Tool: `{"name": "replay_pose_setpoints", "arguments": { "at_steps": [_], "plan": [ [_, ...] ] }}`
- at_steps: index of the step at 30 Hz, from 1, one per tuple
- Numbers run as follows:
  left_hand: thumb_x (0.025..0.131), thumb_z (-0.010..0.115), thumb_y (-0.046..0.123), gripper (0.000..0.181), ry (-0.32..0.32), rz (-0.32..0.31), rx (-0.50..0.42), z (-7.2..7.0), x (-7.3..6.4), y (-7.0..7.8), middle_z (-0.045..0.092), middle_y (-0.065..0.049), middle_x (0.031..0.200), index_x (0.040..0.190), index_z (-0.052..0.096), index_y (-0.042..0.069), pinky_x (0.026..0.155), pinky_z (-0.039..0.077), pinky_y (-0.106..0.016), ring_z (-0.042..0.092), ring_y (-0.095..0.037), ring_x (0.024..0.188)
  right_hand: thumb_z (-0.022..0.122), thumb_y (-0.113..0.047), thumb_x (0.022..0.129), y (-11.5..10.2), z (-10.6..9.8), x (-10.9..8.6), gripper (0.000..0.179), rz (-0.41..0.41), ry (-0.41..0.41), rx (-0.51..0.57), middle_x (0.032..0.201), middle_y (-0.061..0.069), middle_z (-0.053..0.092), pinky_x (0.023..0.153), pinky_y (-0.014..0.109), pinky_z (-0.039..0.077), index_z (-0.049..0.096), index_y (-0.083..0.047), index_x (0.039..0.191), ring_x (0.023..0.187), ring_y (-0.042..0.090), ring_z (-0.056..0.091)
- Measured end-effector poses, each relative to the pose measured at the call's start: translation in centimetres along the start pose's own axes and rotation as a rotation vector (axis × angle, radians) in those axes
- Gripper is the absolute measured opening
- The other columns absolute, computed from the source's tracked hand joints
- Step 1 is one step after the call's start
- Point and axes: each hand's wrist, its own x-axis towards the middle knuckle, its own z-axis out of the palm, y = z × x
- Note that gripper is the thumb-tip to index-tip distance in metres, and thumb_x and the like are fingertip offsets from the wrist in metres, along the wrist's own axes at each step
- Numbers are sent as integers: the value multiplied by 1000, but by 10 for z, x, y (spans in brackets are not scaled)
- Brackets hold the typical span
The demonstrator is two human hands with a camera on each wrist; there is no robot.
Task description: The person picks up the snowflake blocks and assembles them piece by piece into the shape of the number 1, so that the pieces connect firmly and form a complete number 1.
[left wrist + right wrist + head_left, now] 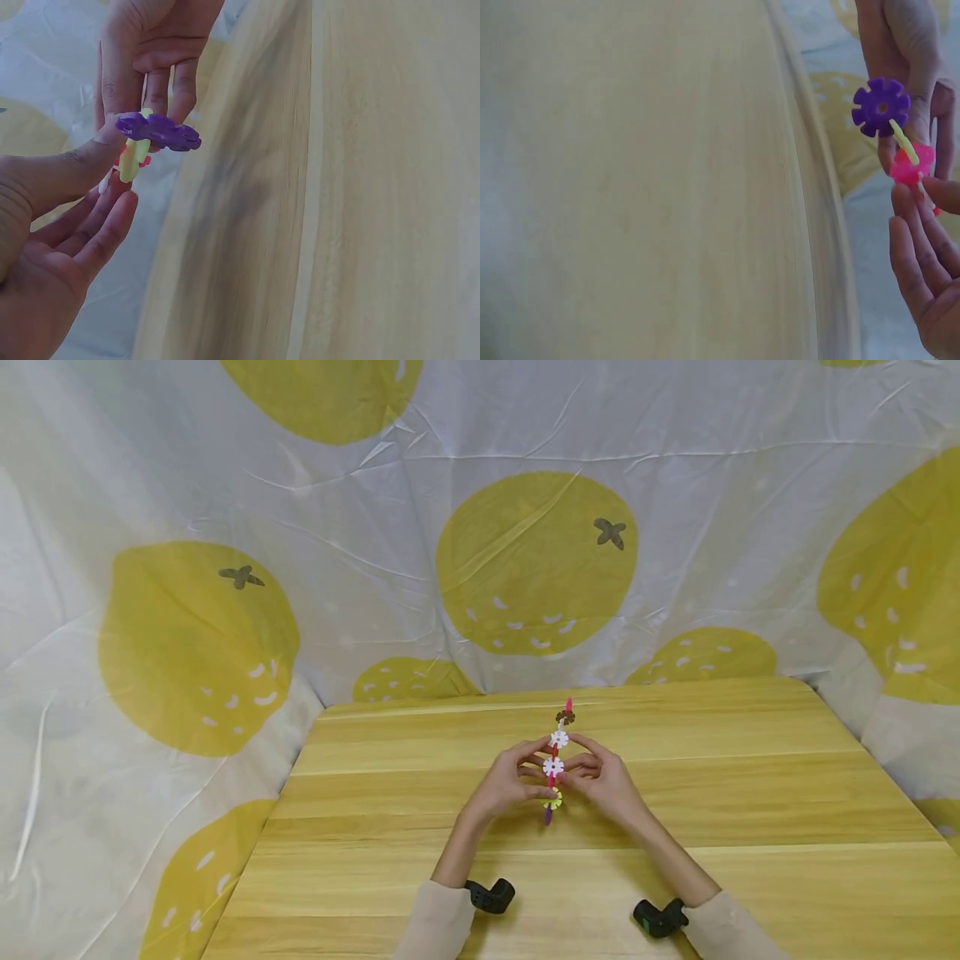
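A chain of interlocking plastic snowflake discs [553, 767] hangs between my two hands above the table, running roughly away from me. It has a purple disc [881, 107] at the near end, then a yellow disc [132, 160], pink, white and red ones, a brown disc [566, 717] and a pink tip at the far end. My left hand [504, 781] pinches the chain from the left, thumb at the yellow disc and fingers farther along. From the right, my right hand [606, 781] holds it around the white discs with thumb and fingertips. Both palms face inward.
A wood-grain table [375, 827] lies under the hands. Behind it hangs a white cloth [360, 510] printed with big yellow lemons. Dark wrist cameras sit at each wrist, the left camera [491, 896] and the right camera [660, 917], low over the tabletop.
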Motion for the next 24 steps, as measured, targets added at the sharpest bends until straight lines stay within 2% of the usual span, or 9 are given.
{"name": "replay_pose_setpoints", "arguments": {
  "at_steps": [4,8,13,18,24],
  "plan": [
    [82,83,-6,82,7,9,45,2,1,0,58,-19,141,154,44,-2,104,55,-44,64,-34,118,76,0,91,1,-4,1,70,6,-12,-14,107,27,75,75,19,58,43,4,153,87,13,74],
    [82,84,-4,84,-6,-25,56,2,2,-1,57,-16,143,155,44,1,99,58,-43,65,-33,117,75,2,91,1,-7,3,69,15,-28,-14,107,27,74,76,19,58,45,3,152,89,19,75],
    [83,83,-4,82,-12,-49,66,3,4,-5,53,-18,146,155,45,4,91,61,-35,67,-33,111,73,6,91,2,-11,6,67,28,-57,-35,105,26,74,75,19,55,46,2,152,95,28,74],
    [83,83,-3,79,10,-39,104,5,6,-11,46,-17,155,153,48,4,90,60,-33,67,-31,110,72,6,91,5,-13,9,66,43,-96,-81,103,22,75,74,20,54,46,3,152,95,27,73],
    [84,83,1,72,10,-34,164,7,7,-16,48,-16,156,150,54,7,92,60,-38,65,-32,115,72,7,89,6,-13,12,66,64,-104,-143,100,19,76,74,20,54,48,4,150,91,22,72]
  ]
}}
